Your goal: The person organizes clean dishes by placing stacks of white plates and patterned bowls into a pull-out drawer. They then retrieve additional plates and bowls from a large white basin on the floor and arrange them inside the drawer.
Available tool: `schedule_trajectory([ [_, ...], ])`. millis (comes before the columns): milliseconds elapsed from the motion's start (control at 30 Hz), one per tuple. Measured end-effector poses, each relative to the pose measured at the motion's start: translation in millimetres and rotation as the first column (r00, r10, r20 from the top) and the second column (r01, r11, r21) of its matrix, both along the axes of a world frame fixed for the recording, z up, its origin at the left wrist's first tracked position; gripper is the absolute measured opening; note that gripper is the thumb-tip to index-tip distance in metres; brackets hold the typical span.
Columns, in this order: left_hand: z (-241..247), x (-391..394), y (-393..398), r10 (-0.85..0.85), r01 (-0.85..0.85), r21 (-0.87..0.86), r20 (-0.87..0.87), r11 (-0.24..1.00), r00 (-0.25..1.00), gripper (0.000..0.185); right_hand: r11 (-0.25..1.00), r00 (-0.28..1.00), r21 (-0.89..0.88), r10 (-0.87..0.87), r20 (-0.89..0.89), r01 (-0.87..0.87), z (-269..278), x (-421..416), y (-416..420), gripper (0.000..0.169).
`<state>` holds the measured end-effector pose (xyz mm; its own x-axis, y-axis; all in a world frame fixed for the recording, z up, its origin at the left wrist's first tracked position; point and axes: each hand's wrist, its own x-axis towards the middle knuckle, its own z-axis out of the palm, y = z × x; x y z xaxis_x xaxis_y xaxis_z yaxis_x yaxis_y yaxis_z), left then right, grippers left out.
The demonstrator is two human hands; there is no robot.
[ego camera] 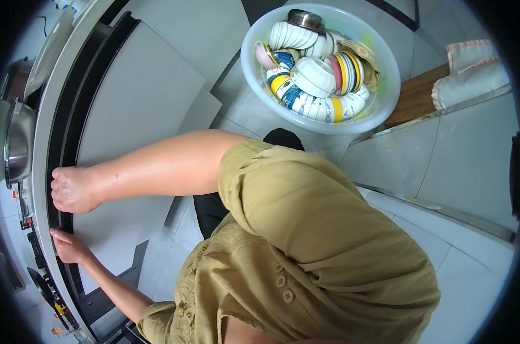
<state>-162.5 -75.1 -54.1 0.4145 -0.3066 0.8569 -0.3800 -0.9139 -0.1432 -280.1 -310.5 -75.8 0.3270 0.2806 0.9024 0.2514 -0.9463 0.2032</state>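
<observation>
Both my hands are at the black top edge (109, 64) of a light grey cabinet front (144, 81) beneath the counter. My right hand (76, 190) lies over this edge with its fingers curled onto it. Lower in the view, a short way apart from it, my left hand (70, 248) holds the same edge, its fingers bent and fingertips partly hidden. How far the front stands out from the counter, I cannot tell.
A large whitish plastic tub (252, 81) on the tiled floor holds stacked bowls (313, 77) and a steel bowl (305, 20). A steel pot (20, 142) stands on the counter (40, 150). A trimmed cloth (470, 81) hangs by a wooden board (419, 96) at right.
</observation>
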Motion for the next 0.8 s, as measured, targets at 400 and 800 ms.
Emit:
schedule_trajectory([
  [400, 0, 46, -3, 0.004, -0.005, -0.002, -0.119, 1.000, 0.993, 0.059, 0.997, 1.000, 0.080, 0.011, 0.015, -0.013, -3, 39, -6, 0.018],
  [800, -2, 78, 8, 0.075, -0.072, 0.075, -0.037, 0.995, 0.997, 0.063, 0.998, 0.999, -0.027, 0.054, -0.007, -0.054, -8, 42, -21, 0.021],
])
